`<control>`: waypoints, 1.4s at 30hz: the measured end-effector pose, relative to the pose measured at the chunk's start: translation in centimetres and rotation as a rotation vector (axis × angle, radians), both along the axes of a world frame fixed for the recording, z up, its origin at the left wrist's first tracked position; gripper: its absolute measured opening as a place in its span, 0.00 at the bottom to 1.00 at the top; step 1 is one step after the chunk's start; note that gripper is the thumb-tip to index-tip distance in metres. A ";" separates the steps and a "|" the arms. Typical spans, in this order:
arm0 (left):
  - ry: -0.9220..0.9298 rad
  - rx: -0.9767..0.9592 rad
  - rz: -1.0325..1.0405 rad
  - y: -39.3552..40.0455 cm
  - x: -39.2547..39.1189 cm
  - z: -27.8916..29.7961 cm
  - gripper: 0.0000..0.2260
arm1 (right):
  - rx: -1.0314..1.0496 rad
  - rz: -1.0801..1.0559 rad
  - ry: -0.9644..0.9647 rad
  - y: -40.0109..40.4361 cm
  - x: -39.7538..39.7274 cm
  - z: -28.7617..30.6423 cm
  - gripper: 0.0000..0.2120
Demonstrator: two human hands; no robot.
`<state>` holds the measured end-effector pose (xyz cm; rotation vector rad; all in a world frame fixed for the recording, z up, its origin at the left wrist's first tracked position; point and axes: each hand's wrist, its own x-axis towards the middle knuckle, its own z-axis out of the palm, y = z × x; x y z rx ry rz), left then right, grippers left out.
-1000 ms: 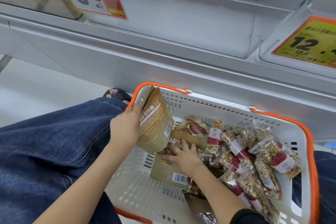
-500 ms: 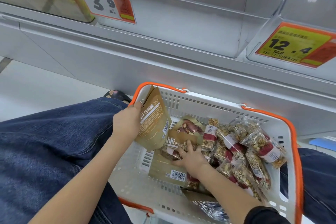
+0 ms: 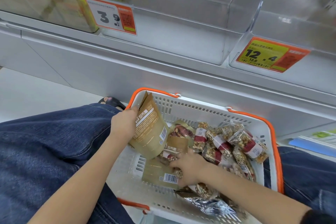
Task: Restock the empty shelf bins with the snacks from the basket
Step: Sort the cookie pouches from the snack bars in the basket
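A white basket with an orange rim (image 3: 200, 109) sits between my knees. My left hand (image 3: 124, 124) grips a brown snack pouch (image 3: 150, 132), held upright over the basket's left side. My right hand (image 3: 189, 169) reaches into the basket, fingers closing on another brown pouch (image 3: 160, 173) lying flat with its barcode up. More brown pouches (image 3: 179, 144) and several clear nut bars with red labels (image 3: 234, 142) fill the right half. Above, a clear empty shelf bin (image 3: 181, 29) stands behind a 3.9 price tag (image 3: 111, 17).
A second clear bin (image 3: 294, 29) with a 12.4 tag (image 3: 269, 55) is at the right. The bin at far left (image 3: 45, 3) holds yellow packets. My jeans-clad legs (image 3: 45, 151) flank the basket. A silver foil pack (image 3: 209, 205) lies at the basket's near edge.
My head has tilted up, showing more of the shelf bins. My right hand has slid nearer along the flat pouch; my left hand still holds its pouch in place.
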<state>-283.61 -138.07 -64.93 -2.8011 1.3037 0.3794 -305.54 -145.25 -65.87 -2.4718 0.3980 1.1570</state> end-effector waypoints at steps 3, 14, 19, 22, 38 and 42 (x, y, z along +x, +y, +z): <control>0.013 -0.011 0.019 0.2 -0.2 0.6 0.13 | 0.040 -0.112 -0.073 0.1 -1.3 4.0 0.25; 0.018 -0.073 0.019 0.8 -0.7 0.6 0.18 | -0.514 -0.789 -0.582 -4.6 -10.5 9.0 0.20; 0.024 -0.066 0.031 0.9 -0.6 0.8 0.14 | -0.361 -0.860 -0.203 -5.4 -13.2 2.9 0.32; 0.018 -0.052 0.026 1.0 -0.7 0.7 0.12 | -0.303 -0.927 -0.226 -5.5 -12.8 3.0 0.34; 0.000 -0.035 0.037 0.6 -0.7 0.8 0.11 | -0.681 -0.798 -0.704 -5.0 -10.5 5.6 0.16; -0.061 0.013 -0.012 0.7 -0.7 0.3 0.15 | -0.253 -0.650 -0.706 -3.7 -5.7 3.9 0.13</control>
